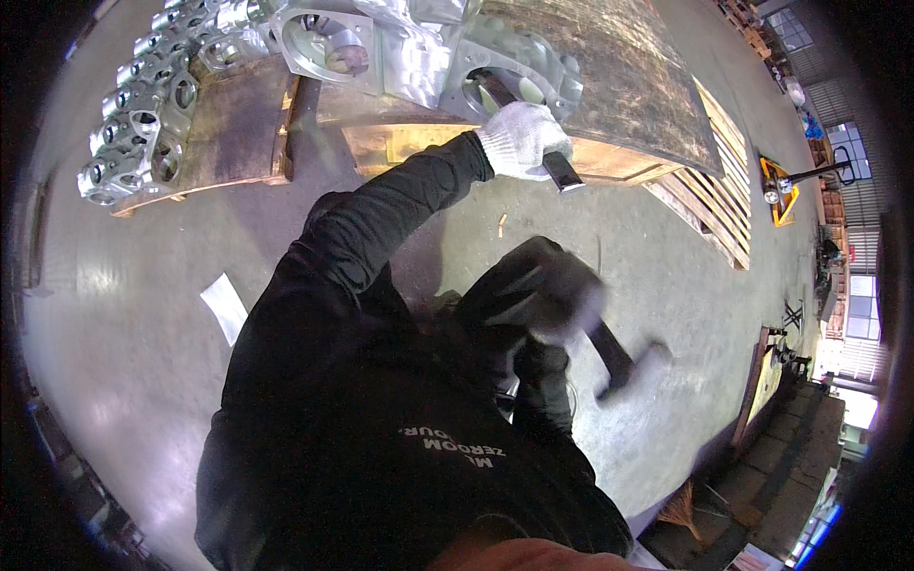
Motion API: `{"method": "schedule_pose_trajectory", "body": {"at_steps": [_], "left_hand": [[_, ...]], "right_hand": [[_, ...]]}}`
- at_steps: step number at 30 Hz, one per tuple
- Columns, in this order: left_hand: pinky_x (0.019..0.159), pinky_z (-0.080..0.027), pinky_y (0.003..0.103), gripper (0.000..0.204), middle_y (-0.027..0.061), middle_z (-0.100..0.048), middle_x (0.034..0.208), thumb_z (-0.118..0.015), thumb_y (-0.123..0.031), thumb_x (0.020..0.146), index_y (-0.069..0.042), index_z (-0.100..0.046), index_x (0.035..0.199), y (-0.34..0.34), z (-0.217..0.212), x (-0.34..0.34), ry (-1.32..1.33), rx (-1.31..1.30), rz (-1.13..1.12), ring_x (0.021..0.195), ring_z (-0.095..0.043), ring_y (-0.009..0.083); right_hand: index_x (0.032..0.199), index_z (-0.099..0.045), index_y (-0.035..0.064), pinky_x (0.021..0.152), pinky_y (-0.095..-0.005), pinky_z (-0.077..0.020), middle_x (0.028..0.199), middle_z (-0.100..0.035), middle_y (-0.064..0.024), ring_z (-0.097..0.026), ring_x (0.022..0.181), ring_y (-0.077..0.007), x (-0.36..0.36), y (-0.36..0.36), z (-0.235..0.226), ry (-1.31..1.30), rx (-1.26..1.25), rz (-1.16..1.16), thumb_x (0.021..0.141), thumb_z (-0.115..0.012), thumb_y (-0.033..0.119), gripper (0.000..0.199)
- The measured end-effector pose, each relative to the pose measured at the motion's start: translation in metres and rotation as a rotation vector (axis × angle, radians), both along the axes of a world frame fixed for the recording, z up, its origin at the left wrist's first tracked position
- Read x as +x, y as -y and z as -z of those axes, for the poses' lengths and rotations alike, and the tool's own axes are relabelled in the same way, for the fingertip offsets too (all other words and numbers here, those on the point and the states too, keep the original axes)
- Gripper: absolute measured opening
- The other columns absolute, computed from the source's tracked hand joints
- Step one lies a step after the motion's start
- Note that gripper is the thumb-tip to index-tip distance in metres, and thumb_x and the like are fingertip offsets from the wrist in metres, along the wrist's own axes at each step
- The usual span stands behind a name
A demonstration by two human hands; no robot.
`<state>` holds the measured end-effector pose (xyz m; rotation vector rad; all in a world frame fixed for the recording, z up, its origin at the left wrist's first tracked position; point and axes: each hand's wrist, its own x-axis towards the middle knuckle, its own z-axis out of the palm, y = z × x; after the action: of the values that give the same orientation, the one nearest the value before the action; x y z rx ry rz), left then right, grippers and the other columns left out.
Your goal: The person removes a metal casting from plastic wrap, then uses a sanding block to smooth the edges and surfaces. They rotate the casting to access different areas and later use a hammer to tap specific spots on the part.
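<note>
In a white knitted glove, my left hand (524, 141) is closed around a dark, flat chisel-like bar (564, 173). The bar's far end points into the opening of a silvery metal casting (514, 76) on the wooden pallet's edge. Beside it stands another shiny casting (328, 43) with a large round opening. My right hand (562, 300), smeared by motion, grips a hammer (611, 354) over the floor near my knee. The hammer's head is blurred and apart from the bar.
Several more castings (143, 124) line a wooden pallet (228, 128) at the left. A dark board (619, 76) tops slatted pallets at the right. White paper (226, 306) lies on the floor. A yellow pallet jack (783, 193) and a workbench (785, 457) stand farther right.
</note>
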<state>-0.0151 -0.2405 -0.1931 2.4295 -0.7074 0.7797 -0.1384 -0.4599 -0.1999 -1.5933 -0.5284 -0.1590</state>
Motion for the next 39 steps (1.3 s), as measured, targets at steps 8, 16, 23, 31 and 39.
{"method": "schedule_pose_trajectory", "body": {"at_steps": [8,16,23,31,39], "left_hand": [[0.080,-0.053,0.043,0.036,0.0037,-0.069,0.090,-0.081,-0.024,0.063,-0.016,-0.072,0.096,-0.003,-0.002,0.005,-0.057,0.037,0.009,0.090,-0.066,0.0272],[0.075,-0.055,0.042,0.018,0.0036,-0.070,0.081,-0.078,-0.029,0.071,-0.019,-0.074,0.086,0.000,0.002,0.009,0.153,-0.018,-0.036,0.081,-0.069,0.0264],[0.073,-0.054,0.044,0.019,0.0041,-0.069,0.077,-0.077,-0.033,0.071,-0.019,-0.074,0.085,0.001,0.007,0.014,0.146,0.047,-0.038,0.081,-0.069,0.0276],[0.080,-0.053,0.041,0.019,0.0029,-0.069,0.083,-0.075,-0.025,0.068,-0.018,-0.072,0.086,0.003,0.013,0.021,0.056,0.128,-0.071,0.085,-0.066,0.0269],[0.076,-0.051,0.040,0.022,0.0021,-0.067,0.081,-0.075,-0.016,0.065,-0.016,-0.071,0.087,0.002,0.011,0.026,0.101,0.123,-0.069,0.082,-0.064,0.0278]], "right_hand": [[0.065,-0.043,0.0088,0.053,-0.0342,-0.0454,0.060,-0.045,-0.0056,-0.047,0.054,-0.0172,0.003,0.007,0.001,0.030,0.448,0.010,0.100,-0.053,0.018,0.037],[0.079,-0.057,0.0055,0.045,-0.0270,-0.0348,0.064,-0.050,0.0024,-0.043,0.050,-0.0076,0.007,-0.013,0.009,-0.634,0.194,0.051,0.096,-0.066,0.010,0.020],[0.070,-0.053,0.0082,0.053,-0.0346,-0.0426,0.062,-0.049,-0.0007,-0.045,0.055,-0.0177,0.008,-0.003,0.002,0.042,0.259,0.011,0.099,-0.055,0.026,0.034],[0.082,-0.054,0.0063,0.056,-0.0325,-0.0449,0.063,-0.047,-0.0018,-0.045,0.057,-0.0132,0.022,0.003,0.022,-0.174,0.677,-0.022,0.096,-0.065,0.016,0.021],[0.085,-0.061,0.0045,0.052,-0.0247,-0.0380,0.067,-0.050,0.0042,-0.046,0.056,-0.0070,0.013,-0.012,0.024,-0.685,0.265,-0.049,0.093,-0.069,0.006,0.011]]}}
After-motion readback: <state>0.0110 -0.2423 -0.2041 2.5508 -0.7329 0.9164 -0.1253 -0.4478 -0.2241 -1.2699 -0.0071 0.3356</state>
